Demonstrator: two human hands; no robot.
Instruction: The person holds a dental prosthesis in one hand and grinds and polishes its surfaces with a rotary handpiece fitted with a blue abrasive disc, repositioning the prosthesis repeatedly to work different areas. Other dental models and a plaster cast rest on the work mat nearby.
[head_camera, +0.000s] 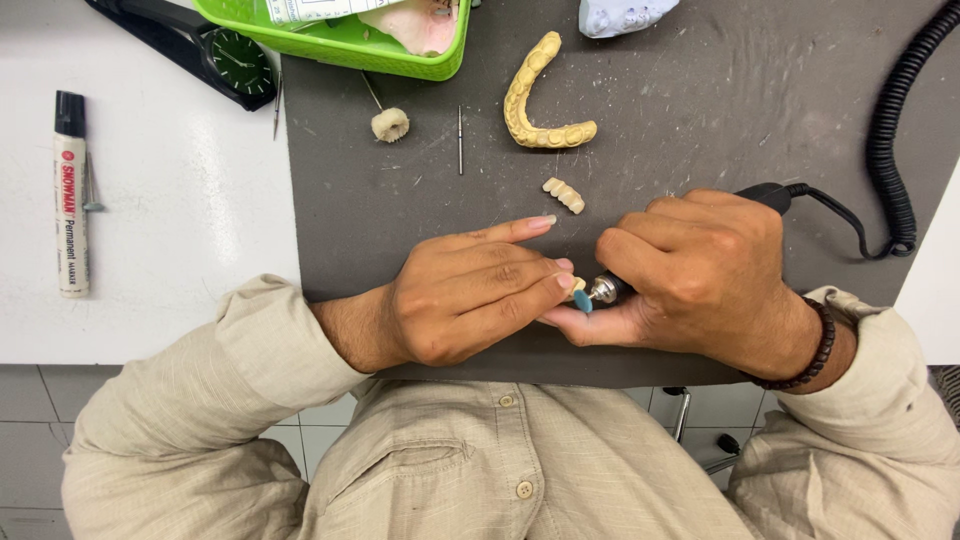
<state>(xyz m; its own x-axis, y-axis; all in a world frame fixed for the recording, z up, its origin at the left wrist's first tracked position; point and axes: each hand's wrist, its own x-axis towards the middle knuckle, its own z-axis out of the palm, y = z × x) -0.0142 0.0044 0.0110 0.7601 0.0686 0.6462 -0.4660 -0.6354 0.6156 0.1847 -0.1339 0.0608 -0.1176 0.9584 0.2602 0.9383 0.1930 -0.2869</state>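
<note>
Right hand (700, 275) fingers grip handpiece (610, 290); left hand (470, 295) fingers pinch small tooth piece (577, 286).

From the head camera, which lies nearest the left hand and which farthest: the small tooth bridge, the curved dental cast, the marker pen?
From the left hand:
1. Tooth bridge, just above the fingertips on the grey mat.
2. Dental cast, farther up the mat.
3. Marker pen, far left on the white table.
</note>
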